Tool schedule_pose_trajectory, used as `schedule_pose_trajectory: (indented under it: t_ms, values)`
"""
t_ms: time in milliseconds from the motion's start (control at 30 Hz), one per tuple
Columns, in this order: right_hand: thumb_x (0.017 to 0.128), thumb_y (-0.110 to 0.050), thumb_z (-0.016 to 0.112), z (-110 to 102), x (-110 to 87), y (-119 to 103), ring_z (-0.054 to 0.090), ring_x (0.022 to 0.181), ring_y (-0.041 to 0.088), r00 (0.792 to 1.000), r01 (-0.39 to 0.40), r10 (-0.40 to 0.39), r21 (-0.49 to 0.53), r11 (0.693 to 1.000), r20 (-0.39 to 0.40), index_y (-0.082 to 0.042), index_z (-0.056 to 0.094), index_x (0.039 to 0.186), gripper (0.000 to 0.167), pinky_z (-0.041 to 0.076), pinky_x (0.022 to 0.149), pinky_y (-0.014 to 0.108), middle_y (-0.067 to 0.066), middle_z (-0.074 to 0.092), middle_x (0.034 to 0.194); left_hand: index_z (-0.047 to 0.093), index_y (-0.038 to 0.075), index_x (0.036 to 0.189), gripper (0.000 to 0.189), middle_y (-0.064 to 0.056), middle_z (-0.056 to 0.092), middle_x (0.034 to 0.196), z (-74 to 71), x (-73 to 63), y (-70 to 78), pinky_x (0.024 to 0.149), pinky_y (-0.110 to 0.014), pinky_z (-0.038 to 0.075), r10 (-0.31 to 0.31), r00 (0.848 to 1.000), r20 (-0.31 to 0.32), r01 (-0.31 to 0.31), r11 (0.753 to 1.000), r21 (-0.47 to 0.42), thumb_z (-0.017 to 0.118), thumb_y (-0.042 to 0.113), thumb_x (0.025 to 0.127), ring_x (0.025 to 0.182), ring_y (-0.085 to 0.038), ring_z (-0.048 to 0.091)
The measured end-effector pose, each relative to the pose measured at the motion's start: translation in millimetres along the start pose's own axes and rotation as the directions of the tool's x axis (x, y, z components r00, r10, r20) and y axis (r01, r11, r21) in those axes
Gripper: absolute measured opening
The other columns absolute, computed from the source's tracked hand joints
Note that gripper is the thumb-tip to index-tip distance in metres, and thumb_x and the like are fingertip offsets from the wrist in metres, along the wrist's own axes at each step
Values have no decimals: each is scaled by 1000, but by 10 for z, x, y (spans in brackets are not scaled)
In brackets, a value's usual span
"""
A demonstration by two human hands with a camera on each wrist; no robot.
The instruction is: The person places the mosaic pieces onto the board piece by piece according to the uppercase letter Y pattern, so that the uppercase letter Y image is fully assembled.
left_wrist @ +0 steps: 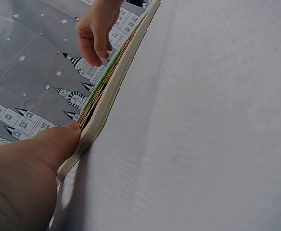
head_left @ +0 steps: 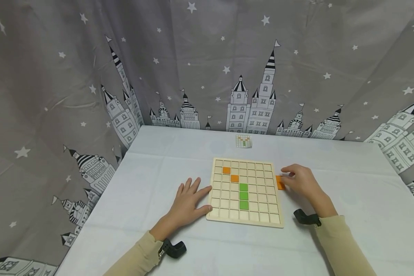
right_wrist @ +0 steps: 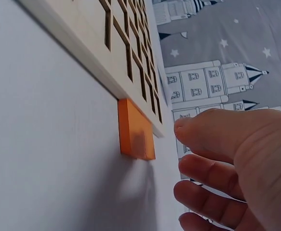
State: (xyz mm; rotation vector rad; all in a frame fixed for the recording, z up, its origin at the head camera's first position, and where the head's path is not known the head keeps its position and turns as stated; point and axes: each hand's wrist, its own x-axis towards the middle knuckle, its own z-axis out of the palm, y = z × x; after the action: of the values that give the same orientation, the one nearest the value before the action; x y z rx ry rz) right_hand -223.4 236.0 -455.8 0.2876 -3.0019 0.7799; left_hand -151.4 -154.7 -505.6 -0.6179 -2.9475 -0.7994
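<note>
A square wooden grid board [head_left: 245, 221] lies on the white cloth. Two orange tiles, the upper one [head_left: 226, 170] left of the lower [head_left: 234, 178], run diagonally down to a column of three green tiles [head_left: 243, 195]. My left hand [head_left: 186, 207] is spread flat at the board's left edge, thumb and index fingertip touching the rim. Against the right rim sits a loose orange piece [right_wrist: 138, 132]. Over it hovers my right hand [head_left: 301, 182], fingers loosely bent; the right wrist view shows a gap between fingertips and piece, with nothing held.
A small printed pattern card [head_left: 243, 141] lies behind the board, one corner curling. A grey curtain [head_left: 200, 50] with castles and stars hangs along the table's back and left. Black wrist cameras, one on the left wrist [head_left: 174, 249], sit close to the cloth.
</note>
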Motion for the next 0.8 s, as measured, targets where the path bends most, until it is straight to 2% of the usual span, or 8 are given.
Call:
schedule_pose_trajectory:
  t_ms: [800]
  values:
    - [89, -15, 74, -12, -107, 113, 65, 98, 37, 996, -93, 93, 6, 996, 9, 5, 71, 121, 37, 57, 80, 47, 27, 69, 119, 59, 19, 145, 61, -29, 37, 160, 0, 7, 16, 118, -74, 16, -4, 1000, -5, 4, 1000, 3, 68, 47, 92, 151, -57, 22]
